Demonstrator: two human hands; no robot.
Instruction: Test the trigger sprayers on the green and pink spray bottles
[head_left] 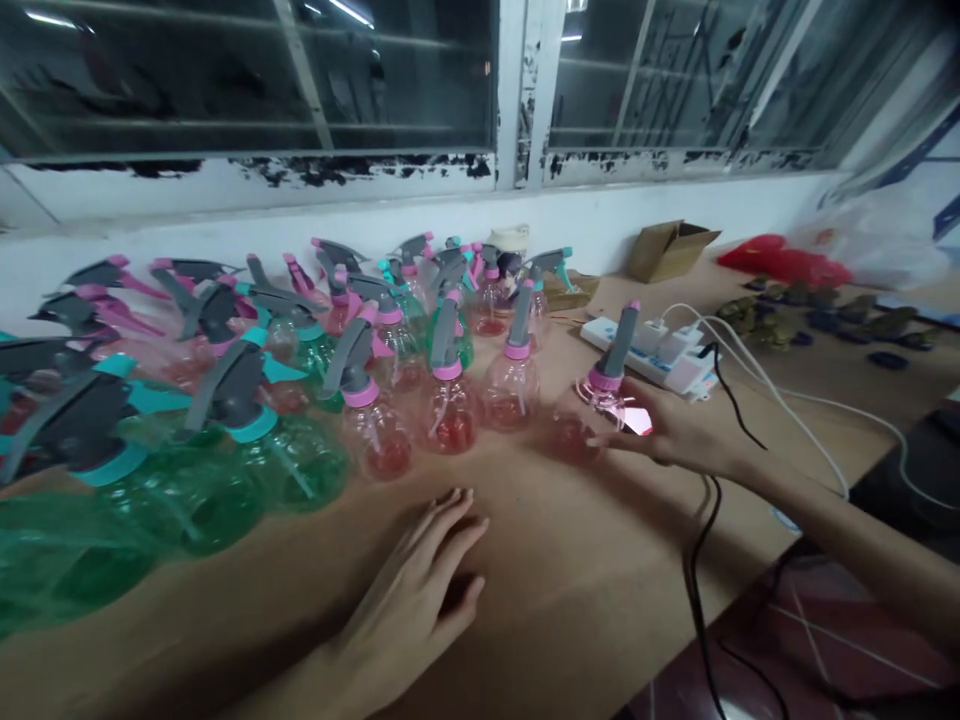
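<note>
My right hand (679,435) grips a pink spray bottle (592,415) with a grey trigger head and pink collar, standing at the right end of a row on the brown table (570,590). My fingers wrap round its side. My left hand (420,590) lies flat on the table in front of the row, fingers stretched out, holding nothing. Several more pink bottles (450,400) stand just behind it, and green bottles with teal collars (247,440) crowd the left.
A white power strip (660,350) with plugs and white cables lies behind the right hand. A black cable (697,560) hangs over the table's front edge. A cardboard box (667,248), a red bag (784,262) and dark small parts (817,318) sit at the far right. Windows line the wall.
</note>
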